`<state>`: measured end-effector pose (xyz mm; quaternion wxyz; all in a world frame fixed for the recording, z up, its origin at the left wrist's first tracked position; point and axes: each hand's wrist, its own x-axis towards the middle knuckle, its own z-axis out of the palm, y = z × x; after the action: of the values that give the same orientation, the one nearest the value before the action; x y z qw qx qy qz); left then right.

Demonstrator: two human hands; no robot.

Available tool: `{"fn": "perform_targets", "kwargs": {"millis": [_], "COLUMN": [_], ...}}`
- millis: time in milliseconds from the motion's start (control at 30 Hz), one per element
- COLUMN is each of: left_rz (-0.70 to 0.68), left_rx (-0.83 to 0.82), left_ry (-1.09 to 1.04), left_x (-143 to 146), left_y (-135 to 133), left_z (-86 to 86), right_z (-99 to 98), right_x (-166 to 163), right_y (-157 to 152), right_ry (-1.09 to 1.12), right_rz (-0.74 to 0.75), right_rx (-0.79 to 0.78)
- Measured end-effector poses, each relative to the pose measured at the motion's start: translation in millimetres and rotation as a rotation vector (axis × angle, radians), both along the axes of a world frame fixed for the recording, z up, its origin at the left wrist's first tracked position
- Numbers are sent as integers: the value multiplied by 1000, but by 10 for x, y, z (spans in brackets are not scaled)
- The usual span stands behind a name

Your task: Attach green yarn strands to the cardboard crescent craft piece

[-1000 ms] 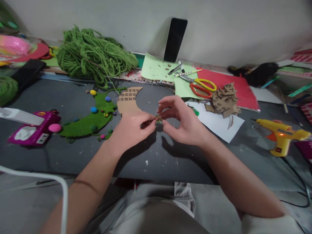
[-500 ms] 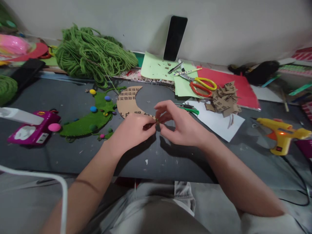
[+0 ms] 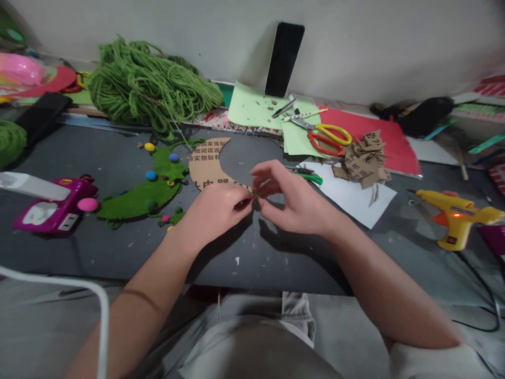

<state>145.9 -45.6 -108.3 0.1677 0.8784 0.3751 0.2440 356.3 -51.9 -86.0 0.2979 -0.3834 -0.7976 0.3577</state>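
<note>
My left hand (image 3: 219,210) and my right hand (image 3: 294,199) meet fingertip to fingertip above the dark table. Both are closed in a pinch on a tiny greenish piece (image 3: 255,195), too small to name and mostly covered by the fingers. Just behind them lies a crescent of brown cardboard (image 3: 205,169) with printed characters, its lower end partly hidden by my hands. Left of my left hand rests a green crescent (image 3: 138,200) trimmed with several coloured balls.
A large heap of green yarn (image 3: 145,87) lies at the back. Scissors (image 3: 329,138), cardboard scraps (image 3: 365,160) and a green-handled cutter (image 3: 310,176) are to the right. A lit yellow glue gun (image 3: 453,216) stands far right. A purple power strip (image 3: 59,208) sits left; a phone (image 3: 284,60) leans on the wall.
Both hands stay together in nearly the same place, with the fingers shifting only very slightly around the small piece. The view has tilted a little.
</note>
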Motion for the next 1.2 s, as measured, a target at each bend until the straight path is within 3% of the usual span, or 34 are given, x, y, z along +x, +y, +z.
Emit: {"fn": "perform_targets", "kwargs": {"millis": [467,700,867,1033,1200], "left_rz": [49,163,261,65,3], "left_rx": [72,45,-230,-576,-671], "left_ry": [70,-98,-415,-636,-763], "left_x": [22,-2,6,-9,-33], "left_y": [-19,-24,-30,-44,-60], "left_z": [15,42,89,160,172], "right_z": [-28,-81,-40,68,107], "right_x": [-24,-3,-40,-81,-83], "right_y": [2,60,83,21,-29], "right_ry": [97,215,404,509,532], "right_rz": [-45,-91,-86,-53,-25], "right_rx": [-106,-156,-134,-183,-207]}}
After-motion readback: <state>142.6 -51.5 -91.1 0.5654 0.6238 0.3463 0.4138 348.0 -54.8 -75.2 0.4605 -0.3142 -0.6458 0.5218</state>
